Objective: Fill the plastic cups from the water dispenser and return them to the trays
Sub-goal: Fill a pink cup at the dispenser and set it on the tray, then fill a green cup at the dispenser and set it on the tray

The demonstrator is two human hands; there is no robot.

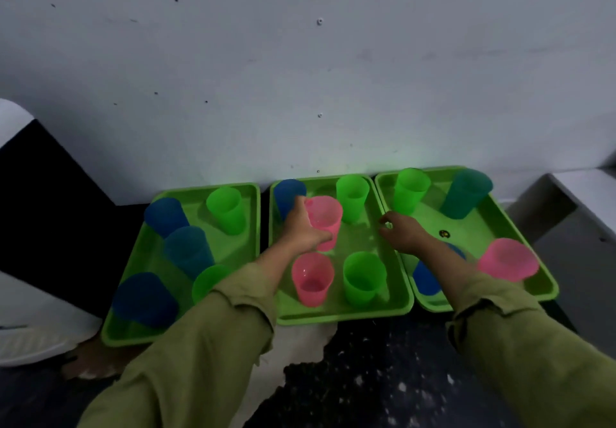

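Three green trays stand side by side on the floor against a wall: a left tray [248, 194], a middle tray [336, 317] and a right tray [513, 217]. Each holds several upright plastic cups in blue, green and pink. My left hand [301, 227] is wrapped around a pink cup [325, 216] near the middle of the middle tray. Over the seam between the middle and right trays hovers my right hand [401, 231], fingers curled and apart, holding nothing. My right forearm partly hides a blue cup [425, 277].
A white appliance [30, 321] with a dark panel [43, 214], perhaps the dispenser, stands at the left edge. A grey step or ledge [573, 214] rises on the right. The floor [383, 377] in front is dark and speckled, with a pale patch.
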